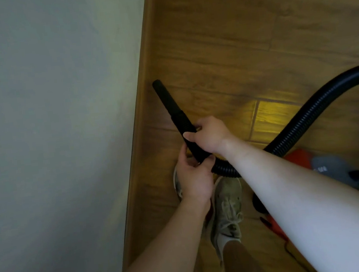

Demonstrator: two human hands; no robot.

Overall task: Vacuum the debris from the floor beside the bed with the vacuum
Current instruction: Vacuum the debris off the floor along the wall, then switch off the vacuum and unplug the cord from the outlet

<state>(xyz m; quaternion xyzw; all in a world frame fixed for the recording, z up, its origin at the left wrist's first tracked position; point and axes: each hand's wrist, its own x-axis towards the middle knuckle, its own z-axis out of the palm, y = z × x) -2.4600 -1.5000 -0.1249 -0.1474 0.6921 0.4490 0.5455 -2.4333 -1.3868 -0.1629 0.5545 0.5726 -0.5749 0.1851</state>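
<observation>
A black vacuum nozzle [170, 105] points up and to the left, its tip close to the wooden skirting along the wall. My right hand [207, 135] grips the nozzle's lower part. Just below it, my left hand [193, 179] holds the end where the nozzle joins the ribbed black hose [319, 111]. The hose curves away to the right edge of the view. The orange and grey vacuum body [325, 164] stands on the floor at the right, partly hidden behind my right forearm. No debris shows on the wooden floor [252, 38].
A pale wall [50, 128] fills the left half, met by a wooden skirting board [143, 117]. My feet in light sneakers [227, 211] stand below the hands. A thin cord [292, 255] runs from the vacuum body along the floor at the bottom.
</observation>
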